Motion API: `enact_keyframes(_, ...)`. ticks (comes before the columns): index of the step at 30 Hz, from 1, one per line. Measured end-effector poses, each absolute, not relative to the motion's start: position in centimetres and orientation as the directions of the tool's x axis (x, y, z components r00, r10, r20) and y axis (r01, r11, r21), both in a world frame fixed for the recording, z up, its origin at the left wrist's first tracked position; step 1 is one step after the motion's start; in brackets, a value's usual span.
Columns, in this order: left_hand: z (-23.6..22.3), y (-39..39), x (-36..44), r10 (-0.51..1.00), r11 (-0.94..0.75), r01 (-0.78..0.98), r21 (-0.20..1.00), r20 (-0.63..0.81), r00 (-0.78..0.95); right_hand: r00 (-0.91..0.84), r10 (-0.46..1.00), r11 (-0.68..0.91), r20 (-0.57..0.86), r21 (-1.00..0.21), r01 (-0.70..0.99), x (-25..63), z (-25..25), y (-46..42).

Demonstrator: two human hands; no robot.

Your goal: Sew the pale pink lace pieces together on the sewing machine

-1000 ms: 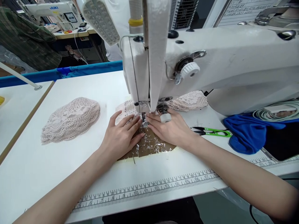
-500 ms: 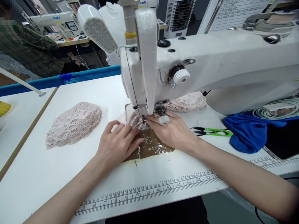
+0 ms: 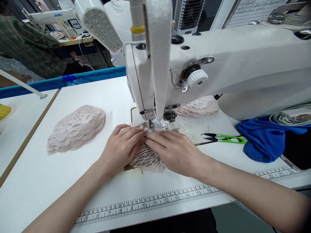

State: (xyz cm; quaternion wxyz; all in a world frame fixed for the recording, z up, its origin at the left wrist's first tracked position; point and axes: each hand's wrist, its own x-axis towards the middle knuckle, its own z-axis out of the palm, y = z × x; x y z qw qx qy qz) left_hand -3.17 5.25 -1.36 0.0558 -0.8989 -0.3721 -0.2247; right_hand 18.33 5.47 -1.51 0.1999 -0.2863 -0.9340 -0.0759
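A pale pink lace piece lies under the needle area of a white sewing machine, its netted part spreading toward me over the brown plate. My left hand grips its left side near the presser foot, thumb and fingertips closed on the fabric. From the right, my right hand holds the same lace, fingers together and fingertips close to the foot. The cloth beneath both palms is hidden.
A stack of lace pieces lies at left, and another lace stack sits behind the needle. At right are green thread snips, a blue cloth and a dark phone. A ruler strip runs along the front edge.
The lace now extends toward me over the brown plate, which was bare before. My right hand has shifted slightly nearer me, still beside the needle. The camera view has moved slightly.
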Motion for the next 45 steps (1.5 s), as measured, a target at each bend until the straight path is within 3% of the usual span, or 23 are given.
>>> enact_keyframes(4, -2.1, 5.5, -3.1, 0.663, -0.730, 0.672, 0.121, 0.366, 0.654, -0.736, 0.625, 0.767, 0.260, -0.032, 0.641, 18.3, -1.6, 5.6)
enact_keyframes(7, -2.3, 5.5, -2.8, 0.665, -0.734, 0.663, 0.145, 0.347, 0.661, -0.696, 0.670, 0.726, 0.257, -0.032, 0.687, 18.6, -1.8, 6.2)
enact_keyframes(13, -2.1, 4.6, -2.0, 0.703, -0.678, 0.734, 0.043, 0.332, 0.630, -0.690, 0.655, 0.718, 0.308, 0.034, 0.696, 19.1, -2.1, 7.1)
enact_keyframes(29, -1.5, 3.3, -0.6, 0.703, -0.624, 0.760, -0.183, 0.292, 0.648, -0.722, 0.605, 0.759, 0.337, 0.033, 0.651, 19.7, -2.1, 8.4)
enact_keyframes(45, -2.2, 3.6, -0.9, 0.728, -0.618, 0.781, -0.089, 0.310, 0.611, -0.720, 0.622, 0.744, 0.309, 0.055, 0.666, 19.5, -1.9, 8.3)
